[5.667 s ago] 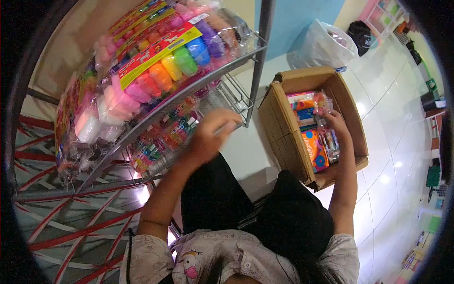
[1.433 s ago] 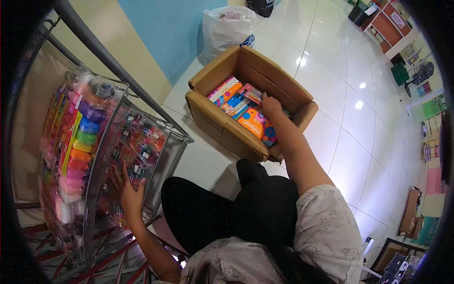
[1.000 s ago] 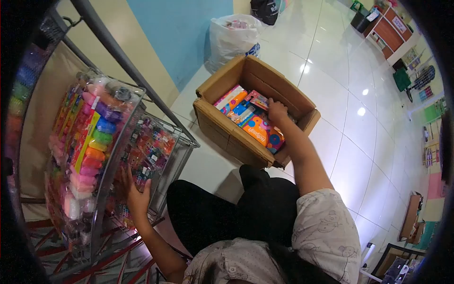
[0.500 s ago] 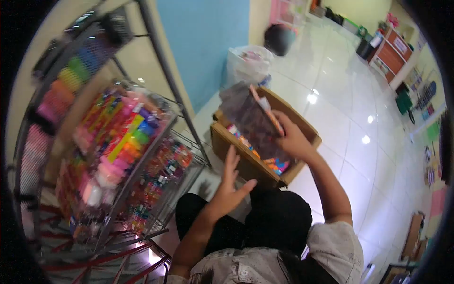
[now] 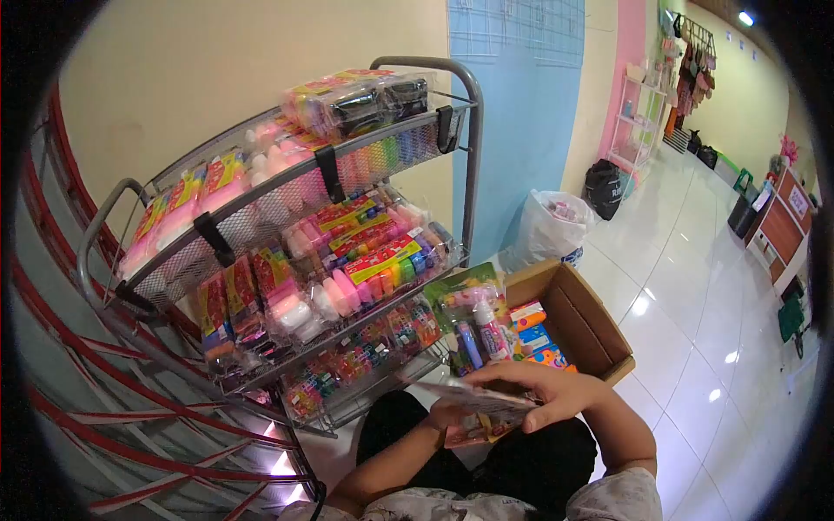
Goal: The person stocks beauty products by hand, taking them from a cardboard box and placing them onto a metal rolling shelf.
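Low over my lap, my right hand (image 5: 556,389) grips the right end of a flat plastic-wrapped package (image 5: 486,398), seen nearly edge-on. My left hand (image 5: 441,418) is closed at its left end, with most fingers hidden beneath it. Part of a colourful printed pack (image 5: 476,431) shows under the flat package. Just beyond my hands, a green card pack (image 5: 476,317) with a pink-and-white tube and a blue item stands tilted against an open cardboard box (image 5: 595,321). Orange and blue small packs (image 5: 534,334) lie inside the box.
A grey wire rack (image 5: 326,161) at the left holds several tiers of colourful wrapped goods. Behind the box stand a white plastic bag (image 5: 552,221) and a black bag (image 5: 603,189). Red-edged metal bars (image 5: 130,417) fill the lower left; white floor tiles (image 5: 686,313) extend right.
My view has turned left and up, showing more of the rack. Both hands have come together over my lap; the right has left the box. The green card pack now shows.
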`<state>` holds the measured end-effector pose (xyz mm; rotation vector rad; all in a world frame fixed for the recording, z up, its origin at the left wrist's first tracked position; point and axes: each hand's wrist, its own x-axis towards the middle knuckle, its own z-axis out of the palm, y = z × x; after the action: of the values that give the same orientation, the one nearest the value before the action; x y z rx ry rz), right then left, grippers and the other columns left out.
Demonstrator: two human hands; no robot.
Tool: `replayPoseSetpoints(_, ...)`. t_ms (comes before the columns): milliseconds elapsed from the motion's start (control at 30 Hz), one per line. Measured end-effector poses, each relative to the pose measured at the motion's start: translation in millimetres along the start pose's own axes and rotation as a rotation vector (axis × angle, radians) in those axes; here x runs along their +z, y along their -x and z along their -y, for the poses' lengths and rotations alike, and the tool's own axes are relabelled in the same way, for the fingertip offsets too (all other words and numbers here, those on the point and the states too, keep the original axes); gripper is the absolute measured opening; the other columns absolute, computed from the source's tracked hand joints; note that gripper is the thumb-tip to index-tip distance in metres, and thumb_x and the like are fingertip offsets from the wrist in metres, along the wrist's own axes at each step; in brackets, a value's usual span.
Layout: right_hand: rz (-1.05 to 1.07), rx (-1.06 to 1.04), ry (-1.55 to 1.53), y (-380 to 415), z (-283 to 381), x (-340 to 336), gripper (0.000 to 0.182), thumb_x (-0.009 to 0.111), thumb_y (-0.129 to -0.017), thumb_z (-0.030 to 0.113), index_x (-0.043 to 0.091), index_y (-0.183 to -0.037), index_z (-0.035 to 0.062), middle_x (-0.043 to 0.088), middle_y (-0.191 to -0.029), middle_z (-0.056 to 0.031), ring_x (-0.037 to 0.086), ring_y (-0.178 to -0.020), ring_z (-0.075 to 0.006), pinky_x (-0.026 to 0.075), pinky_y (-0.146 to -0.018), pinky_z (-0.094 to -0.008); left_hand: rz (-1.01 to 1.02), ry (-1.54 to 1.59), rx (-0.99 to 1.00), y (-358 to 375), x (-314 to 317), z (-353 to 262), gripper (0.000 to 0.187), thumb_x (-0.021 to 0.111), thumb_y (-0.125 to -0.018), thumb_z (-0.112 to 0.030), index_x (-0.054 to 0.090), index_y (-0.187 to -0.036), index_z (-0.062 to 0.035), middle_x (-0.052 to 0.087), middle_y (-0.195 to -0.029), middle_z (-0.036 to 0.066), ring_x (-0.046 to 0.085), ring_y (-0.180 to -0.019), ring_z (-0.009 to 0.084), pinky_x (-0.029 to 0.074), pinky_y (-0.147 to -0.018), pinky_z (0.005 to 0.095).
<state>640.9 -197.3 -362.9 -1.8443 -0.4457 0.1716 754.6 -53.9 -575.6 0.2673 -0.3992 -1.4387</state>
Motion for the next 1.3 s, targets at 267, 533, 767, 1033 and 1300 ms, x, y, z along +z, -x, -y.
replayPoseSetpoints(267,-0.187,0.023,-0.271,3,23,-13,0.109,0.074,-0.073,0.058,0.022,-0.147,-0.0043,0.039,-0.143,-0.0199,0.042,-0.129,-0.0295,0.034,-0.105,-0.0392,0.085,-0.077,0.283,7,74,-21,0.074,0.068,-0.078,-0.036,0.038,-0.136,-0.0018,0.052,-0.125,0.020,0.055,-0.115,0.0333,0.044,-0.099,0.0480)
replayPoseSetpoints(533,-1.056,0.169,1.024,-89,65,-56,0.113,0.078,-0.072,0.046,0.006,-0.153,0.0152,0.046,-0.113,-0.0257,0.056,-0.098,-0.0427,0.048,-0.086,-0.0471,0.131,-0.197,0.179,40,74,-18,0.092,0.076,-0.072,-0.042,0.032,-0.141,0.0004,0.042,-0.135,0.022,0.050,-0.121,0.0316,0.040,-0.105,0.0499)
replayPoseSetpoints(767,-1.131,0.014,0.971,-120,37,-60,0.117,0.078,-0.073,0.048,-0.001,-0.153,0.0138,0.047,-0.110,-0.0252,0.057,-0.094,-0.0426,0.049,-0.081,-0.0479,0.084,-0.181,0.187,61,85,-19,0.093,0.077,-0.072,-0.039,0.030,-0.142,-0.0004,0.041,-0.134,0.025,0.045,-0.127,0.0379,0.034,-0.110,0.0546)
replayPoseSetpoints(1033,-1.083,-0.007,0.980,-115,22,-51,0.115,0.078,-0.072,0.048,0.005,-0.152,0.0106,0.044,-0.125,-0.0274,0.050,-0.112,-0.0442,0.045,-0.093,-0.0475,0.055,-0.389,0.375,68,98,-35,0.091,0.076,-0.073,-0.037,0.029,-0.142,-0.0013,0.044,-0.134,0.022,0.044,-0.129,0.0363,0.032,-0.111,0.0505)
replayPoseSetpoints(1300,-0.738,-0.306,0.996,-82,51,-26,0.054,0.069,-0.085,0.033,0.053,-0.126,0.0021,0.052,-0.125,-0.0202,0.054,-0.113,-0.0323,0.046,-0.093,-0.0405,-0.163,-0.681,0.960,80,167,-70,0.090,0.074,-0.075,-0.050,0.032,-0.140,-0.0052,0.039,-0.140,0.019,0.040,-0.131,0.0322,0.034,-0.109,0.0490)
